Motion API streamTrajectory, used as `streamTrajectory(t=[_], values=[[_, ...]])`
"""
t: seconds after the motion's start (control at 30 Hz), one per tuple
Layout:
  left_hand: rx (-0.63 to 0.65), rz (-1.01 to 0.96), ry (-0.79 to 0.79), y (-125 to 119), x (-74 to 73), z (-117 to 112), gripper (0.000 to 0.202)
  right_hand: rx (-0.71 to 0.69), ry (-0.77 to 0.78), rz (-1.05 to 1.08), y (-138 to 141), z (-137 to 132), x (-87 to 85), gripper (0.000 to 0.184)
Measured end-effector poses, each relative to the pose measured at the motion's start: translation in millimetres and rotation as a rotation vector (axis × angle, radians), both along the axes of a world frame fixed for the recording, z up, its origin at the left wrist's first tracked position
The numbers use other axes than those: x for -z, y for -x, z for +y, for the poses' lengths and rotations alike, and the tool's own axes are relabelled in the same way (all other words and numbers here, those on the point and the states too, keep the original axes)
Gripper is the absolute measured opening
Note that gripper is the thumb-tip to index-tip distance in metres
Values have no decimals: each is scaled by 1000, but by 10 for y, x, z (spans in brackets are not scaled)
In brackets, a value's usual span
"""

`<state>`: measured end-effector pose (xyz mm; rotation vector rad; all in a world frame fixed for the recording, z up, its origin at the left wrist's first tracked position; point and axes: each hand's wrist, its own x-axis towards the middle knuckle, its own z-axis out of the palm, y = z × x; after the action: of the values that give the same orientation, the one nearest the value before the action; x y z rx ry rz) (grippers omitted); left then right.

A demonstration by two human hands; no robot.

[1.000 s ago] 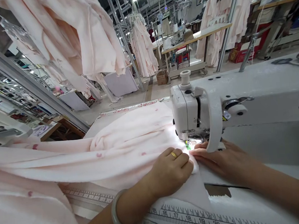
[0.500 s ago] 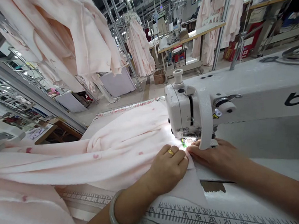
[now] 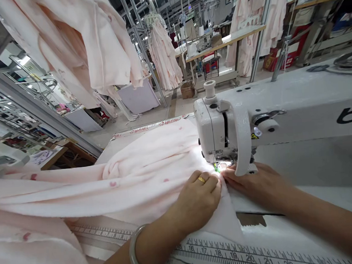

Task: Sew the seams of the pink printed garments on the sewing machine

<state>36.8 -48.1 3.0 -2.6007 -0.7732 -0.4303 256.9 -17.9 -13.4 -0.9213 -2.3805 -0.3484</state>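
A pale pink fabric with small red spots lies bunched across the sewing table and runs under the head of a white sewing machine. My left hand, with a gold ring and a jade bangle on the wrist, presses flat on the fabric just before the needle. My right hand lies flat on the cloth's edge under the machine arm, fingertips beside the lit presser foot. The two hands nearly touch at the needle.
A printed ruler tape runs along the table's front edge. Pink garments hang from overhead rails at left and at the back. Other sewing tables stand behind. A metal frame slants at left.
Both hands have crept a little toward the needle with the fabric. The view has shifted slightly; otherwise the hands keep the same hold.
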Motion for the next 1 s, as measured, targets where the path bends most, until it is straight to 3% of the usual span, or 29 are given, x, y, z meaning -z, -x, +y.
streamTrajectory(t=[0.13,0.53,0.8,1.0], values=[[-56,15,125,9,0,-12,27,-73,-45,-11,-34,-12,-18,43],[-14,-70,360,34,2,47,32,-106,-43,-24,-52,-20,-8,34],[0,-81,306,22,18,16,27,-223,-113,-92,-136,-69,-27,37],[-22,-60,319,30,53,12,33,-254,-127,-140,-128,-59,-7,40]])
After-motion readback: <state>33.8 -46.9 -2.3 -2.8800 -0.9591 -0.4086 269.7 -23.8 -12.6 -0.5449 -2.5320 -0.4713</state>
